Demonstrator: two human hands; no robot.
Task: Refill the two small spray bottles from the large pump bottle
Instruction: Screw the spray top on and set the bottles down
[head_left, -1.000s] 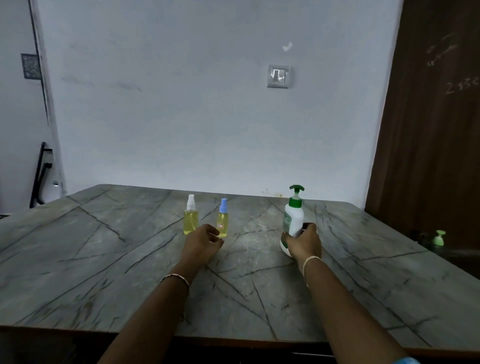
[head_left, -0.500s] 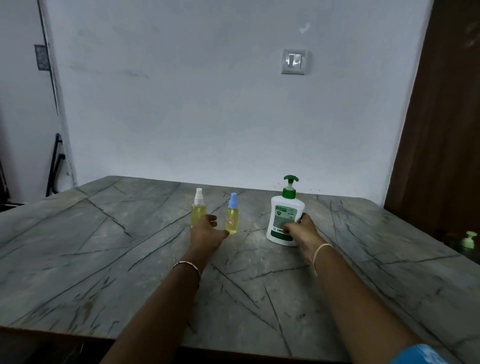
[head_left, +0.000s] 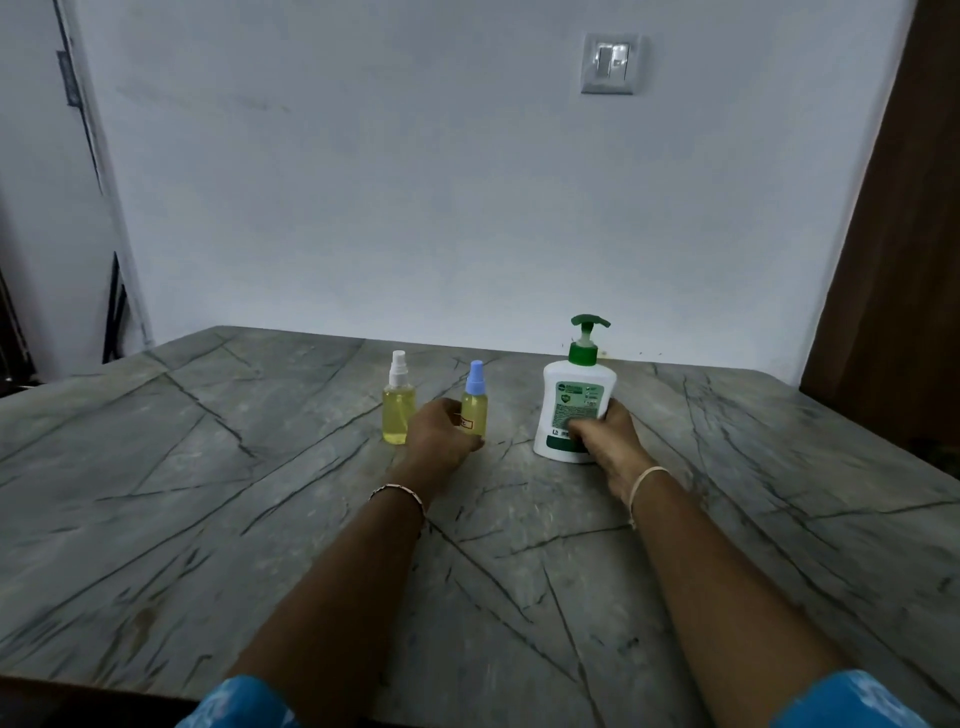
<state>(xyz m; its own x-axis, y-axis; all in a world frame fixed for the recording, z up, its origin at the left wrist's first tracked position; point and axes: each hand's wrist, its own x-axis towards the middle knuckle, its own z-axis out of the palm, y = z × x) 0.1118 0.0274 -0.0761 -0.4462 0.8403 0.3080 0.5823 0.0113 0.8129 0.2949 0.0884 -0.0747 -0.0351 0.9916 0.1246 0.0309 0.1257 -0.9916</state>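
Observation:
Two small spray bottles of yellow liquid stand side by side at the far middle of the grey stone table (head_left: 208, 493). One has a white cap (head_left: 398, 415), the other a blue cap (head_left: 475, 400). My left hand (head_left: 441, 434) curls round the lower part of the blue-capped bottle and hides part of its label. To the right stands the large white pump bottle (head_left: 576, 395) with a green pump, upright on the table. My right hand (head_left: 605, 436) grips its lower right side, fingers across the label.
A white wall with a light switch (head_left: 610, 62) rises just behind the table's far edge. A brown door (head_left: 904, 260) stands at the right. The table's front edge runs along the bottom of the view.
The pump bottle went from tilted to upright in my right hand. My left hand moved forward and curled round the blue-capped bottle.

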